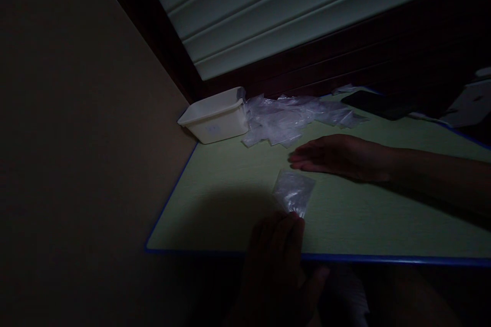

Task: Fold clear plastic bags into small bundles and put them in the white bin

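A small clear plastic bag (294,189) lies flat on the pale green table (383,219). My left hand (276,258) reaches in from the near edge, palm down, its outstretched fingertips resting on the bag's near end; its thumb sticks out to the right. My right hand (341,156) lies on its side just beyond the bag, apart from it, with straight fingers pointing left and nothing visible in them. Farther back, a loose heap of similar clear bags (284,117) spreads across the table. The dim light hides much detail of the left hand.
A white plastic bin (222,121) stands at the back left, beside the heap. At the back right lie a dark flat object (378,104) and a whitish object (470,104) I cannot identify. Blue edging (383,259) borders the table. A wall (95,138) rises on the left.
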`<action>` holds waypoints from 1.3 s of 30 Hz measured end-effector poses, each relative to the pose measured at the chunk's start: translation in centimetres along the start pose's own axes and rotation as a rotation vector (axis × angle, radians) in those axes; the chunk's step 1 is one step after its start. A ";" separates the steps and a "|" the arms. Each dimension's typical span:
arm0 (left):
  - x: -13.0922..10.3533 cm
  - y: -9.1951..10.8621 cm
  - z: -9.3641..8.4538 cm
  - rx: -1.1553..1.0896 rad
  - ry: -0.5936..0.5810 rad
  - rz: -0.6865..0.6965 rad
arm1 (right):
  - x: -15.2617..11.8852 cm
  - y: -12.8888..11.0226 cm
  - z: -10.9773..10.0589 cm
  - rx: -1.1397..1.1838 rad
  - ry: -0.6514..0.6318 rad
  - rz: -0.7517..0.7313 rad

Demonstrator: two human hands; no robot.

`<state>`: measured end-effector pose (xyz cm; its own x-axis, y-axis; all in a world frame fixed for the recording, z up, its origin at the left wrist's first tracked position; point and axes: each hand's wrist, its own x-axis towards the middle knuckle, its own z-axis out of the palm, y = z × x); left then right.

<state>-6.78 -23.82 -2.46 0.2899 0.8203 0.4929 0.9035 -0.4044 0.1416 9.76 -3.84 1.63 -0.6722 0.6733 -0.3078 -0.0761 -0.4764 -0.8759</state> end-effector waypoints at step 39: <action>-0.1 0.1 0.0 -0.036 0.002 0.007 | -2.1 0.1 0.8 -1.371 0.018 -0.241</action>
<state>-6.72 -23.88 -2.50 0.2960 0.8165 0.4956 0.8892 -0.4251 0.1691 10.58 -5.74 2.46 -0.7355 0.6708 -0.0948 0.5943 0.5717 -0.5656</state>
